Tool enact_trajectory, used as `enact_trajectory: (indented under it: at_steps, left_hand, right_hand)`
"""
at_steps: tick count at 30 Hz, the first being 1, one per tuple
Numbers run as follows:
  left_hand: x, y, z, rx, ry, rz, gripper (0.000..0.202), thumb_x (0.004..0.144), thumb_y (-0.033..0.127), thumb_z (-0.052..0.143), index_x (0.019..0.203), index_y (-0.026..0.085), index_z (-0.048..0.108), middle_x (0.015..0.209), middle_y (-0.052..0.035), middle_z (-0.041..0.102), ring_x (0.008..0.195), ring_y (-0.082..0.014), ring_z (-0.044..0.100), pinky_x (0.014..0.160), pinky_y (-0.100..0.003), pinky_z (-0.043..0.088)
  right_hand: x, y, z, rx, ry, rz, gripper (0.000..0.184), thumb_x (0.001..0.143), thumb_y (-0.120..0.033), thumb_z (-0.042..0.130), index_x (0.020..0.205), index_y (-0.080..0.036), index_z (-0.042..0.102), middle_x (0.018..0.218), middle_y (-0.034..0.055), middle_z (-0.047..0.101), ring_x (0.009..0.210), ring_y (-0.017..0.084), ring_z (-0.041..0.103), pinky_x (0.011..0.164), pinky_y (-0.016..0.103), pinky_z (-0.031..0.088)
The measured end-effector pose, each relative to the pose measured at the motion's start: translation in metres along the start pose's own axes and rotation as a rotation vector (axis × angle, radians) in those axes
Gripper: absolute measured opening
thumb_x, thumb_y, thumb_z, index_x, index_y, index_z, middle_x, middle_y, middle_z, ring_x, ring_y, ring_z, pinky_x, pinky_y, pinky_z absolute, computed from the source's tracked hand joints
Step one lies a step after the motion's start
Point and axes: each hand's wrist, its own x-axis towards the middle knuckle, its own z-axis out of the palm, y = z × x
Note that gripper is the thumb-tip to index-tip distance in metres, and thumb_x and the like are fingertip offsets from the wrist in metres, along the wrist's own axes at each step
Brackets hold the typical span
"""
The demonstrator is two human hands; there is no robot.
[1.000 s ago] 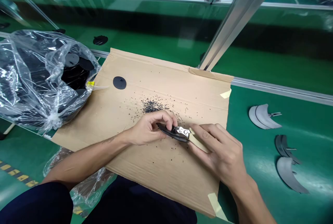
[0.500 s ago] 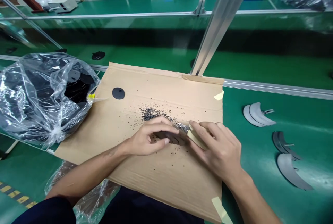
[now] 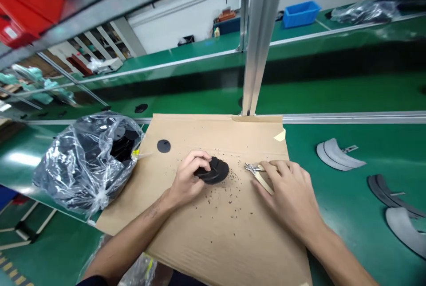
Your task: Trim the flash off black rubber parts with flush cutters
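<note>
My left hand (image 3: 188, 177) grips a black moulded disc-shaped part (image 3: 213, 170) by its edge, low over a cardboard sheet (image 3: 213, 241). My right hand (image 3: 289, 195) holds small side cutters (image 3: 253, 169) with pale beige handles, their steel jaws pointing left. The jaws stand apart from the black part by a small gap. Black crumbs (image 3: 229, 184) are scattered over the cardboard around both hands. A flat black disc (image 3: 163, 146) lies on the cardboard to the left of my left hand.
A clear plastic bag (image 3: 86, 164) full of black discs sits at the cardboard's left edge. Grey curved parts (image 3: 337, 155) lie on the green bench (image 3: 353, 233) to the right. An aluminium upright (image 3: 259, 42) rises behind the cardboard.
The black part has separated from the cutters and now sits further left in my left hand. The camera view has swung and tilted, showing more of the room behind.
</note>
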Motion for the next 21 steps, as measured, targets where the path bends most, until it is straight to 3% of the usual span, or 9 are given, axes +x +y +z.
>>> enact_trajectory:
  at_steps: [4,8,10,12,14,17,19,21]
  left_hand:
    - [0.059,-0.041,-0.015,0.210,-0.147,-0.069,0.019,0.075,0.004,0.050,0.087,0.019,0.054,0.102,-0.0075,0.063,0.102,-0.0204,0.060,0.092,-0.036,0.050]
    - [0.133,-0.088,-0.016,0.355,-0.127,-0.138,0.019,0.076,0.003,0.050,0.087,0.017,0.057,0.102,-0.0097,0.064,0.103,-0.0237,0.058,0.097,-0.041,0.047]
    - [0.155,-0.107,-0.014,0.402,-0.134,-0.174,0.021,0.077,0.001,0.051,0.089,0.016,0.060,0.106,-0.0111,0.065,0.108,-0.0256,0.057,0.103,-0.045,0.044]
    - [0.163,-0.122,-0.013,0.438,-0.181,-0.212,0.017,0.081,0.003,0.056,0.089,0.015,0.064,0.111,-0.0112,0.065,0.114,-0.0265,0.057,0.108,-0.049,0.041]
    - [0.164,-0.133,-0.014,0.470,-0.243,-0.255,0.009,0.088,0.015,0.062,0.096,0.015,0.066,0.116,-0.0102,0.065,0.117,-0.0257,0.057,0.109,-0.050,0.042]
    - [0.166,-0.143,-0.012,0.496,-0.300,-0.325,0.027,0.096,0.035,0.061,0.115,0.016,0.064,0.125,-0.0098,0.062,0.117,-0.0237,0.060,0.103,-0.048,0.050]
    - [0.174,-0.144,0.000,0.477,-0.323,-0.363,0.031,0.097,0.037,0.060,0.120,0.016,0.062,0.127,-0.0105,0.062,0.115,-0.0232,0.061,0.100,-0.047,0.053]
    - [0.185,-0.142,0.024,0.421,-0.346,-0.390,0.032,0.097,0.036,0.060,0.121,0.016,0.062,0.126,-0.0105,0.062,0.113,-0.0229,0.062,0.098,-0.045,0.055]
  right_hand:
    - [-0.002,0.008,0.007,-0.055,0.031,-0.026,0.019,0.096,-0.030,0.052,0.101,-0.017,0.065,0.096,0.0126,0.066,0.090,0.029,0.055,0.078,0.042,0.042]
    - [-0.006,0.009,0.008,-0.100,0.033,-0.039,0.018,0.093,-0.033,0.060,0.100,-0.017,0.066,0.098,0.0131,0.065,0.094,0.031,0.057,0.081,0.045,0.044]
    - [-0.008,0.008,0.008,-0.110,0.013,-0.019,0.021,0.090,-0.035,0.067,0.102,-0.017,0.066,0.101,0.0132,0.064,0.100,0.033,0.057,0.084,0.047,0.045]
    - [-0.010,0.005,0.008,-0.118,-0.008,0.013,0.026,0.088,-0.040,0.072,0.102,-0.018,0.066,0.104,0.0132,0.064,0.105,0.035,0.056,0.088,0.050,0.045]
    - [-0.011,0.001,0.007,-0.119,-0.025,0.048,0.031,0.087,-0.046,0.074,0.101,-0.019,0.067,0.107,0.0137,0.063,0.109,0.036,0.055,0.092,0.051,0.045]
    - [-0.011,-0.004,0.006,-0.107,-0.040,0.088,0.036,0.086,-0.051,0.076,0.098,-0.018,0.068,0.108,0.0149,0.063,0.113,0.036,0.053,0.097,0.050,0.044]
    - [-0.011,-0.006,0.006,-0.096,-0.042,0.103,0.038,0.085,-0.051,0.078,0.098,-0.016,0.069,0.107,0.0155,0.063,0.113,0.036,0.054,0.098,0.050,0.044]
    - [-0.011,-0.007,0.007,-0.081,-0.039,0.111,0.038,0.084,-0.049,0.079,0.098,-0.015,0.069,0.105,0.0153,0.063,0.111,0.036,0.054,0.099,0.049,0.044]
